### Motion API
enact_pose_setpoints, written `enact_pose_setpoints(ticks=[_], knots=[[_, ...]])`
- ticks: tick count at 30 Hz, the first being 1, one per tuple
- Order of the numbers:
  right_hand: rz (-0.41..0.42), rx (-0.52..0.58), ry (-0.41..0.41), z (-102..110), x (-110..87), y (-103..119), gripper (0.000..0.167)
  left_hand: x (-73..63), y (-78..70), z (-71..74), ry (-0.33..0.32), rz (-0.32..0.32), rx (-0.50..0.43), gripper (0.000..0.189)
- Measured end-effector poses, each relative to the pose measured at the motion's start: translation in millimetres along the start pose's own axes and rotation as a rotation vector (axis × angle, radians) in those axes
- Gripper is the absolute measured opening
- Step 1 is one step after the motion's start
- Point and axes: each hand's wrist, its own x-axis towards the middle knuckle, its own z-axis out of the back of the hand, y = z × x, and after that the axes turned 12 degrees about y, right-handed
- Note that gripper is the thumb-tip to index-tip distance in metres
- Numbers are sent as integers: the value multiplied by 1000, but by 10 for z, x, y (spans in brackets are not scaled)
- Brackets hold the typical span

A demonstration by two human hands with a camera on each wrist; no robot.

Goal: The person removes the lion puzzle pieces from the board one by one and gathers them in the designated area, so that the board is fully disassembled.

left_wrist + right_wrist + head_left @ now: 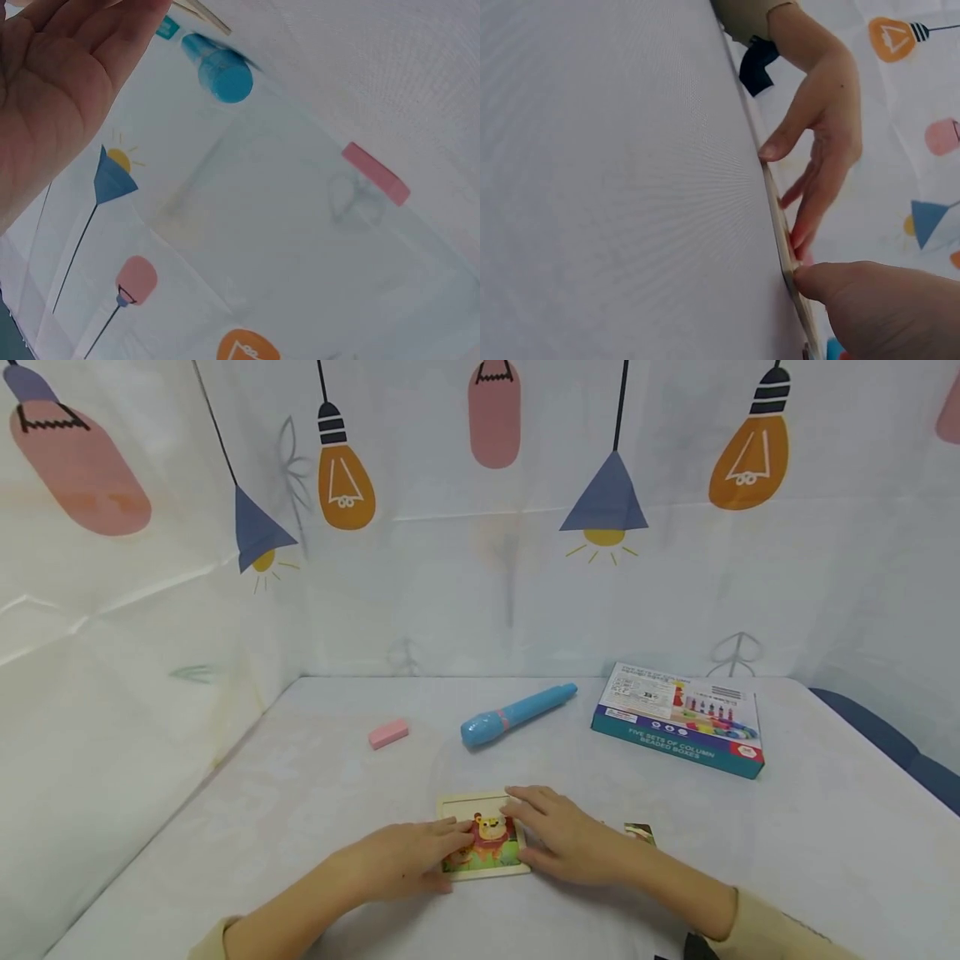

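A small wooden-framed lion picture puzzle (491,864) lies flat near the front middle of the table; its pale frame (778,217) appears edge-on in the right wrist view. From the left, my left hand (401,860) lays fairly straight fingers on the picture, its thumb by the near left corner. My right hand (566,839) spans the right side, thumb at the lower right edge and fingertips over the top right part. Parts of the picture are covered by fingers. Beyond my right wrist a small picture piece (640,832) shows, partly hidden by the forearm.
A pink block (388,734) lies farther back on the left. Behind the puzzle is a blue microphone-shaped toy (517,714). At the back right lies a flat box (678,718) of beads. Printed white sheets hang behind and left of the table, and a dark blue chair edge (870,727) shows right.
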Motion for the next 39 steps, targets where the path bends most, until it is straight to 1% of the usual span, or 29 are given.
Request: enact_pose_setpoints(ticks=[6, 11, 15, 23, 34, 39], knots=[[2, -11, 9, -31, 18, 8, 43, 14, 19, -10, -38, -31, 34, 55], [-9, -10, 24, -33, 22, 36, 41, 23, 20, -9, -34, -31, 34, 54], [-2, -19, 4, -35, 24, 63, 39, 22, 15, -2, -19, -20, 11, 54], [0, -31, -58, -48, 35, 116, 39, 16, 18, -4, -34, -45, 14, 54], [-11, 35, -65, -33, 50, 131, 37, 17, -11, 1, -30, -36, 23, 54], [-9, 63, -54, -45, 52, 126, 35, 14, -2, -18, -47, -58, 27, 51]])
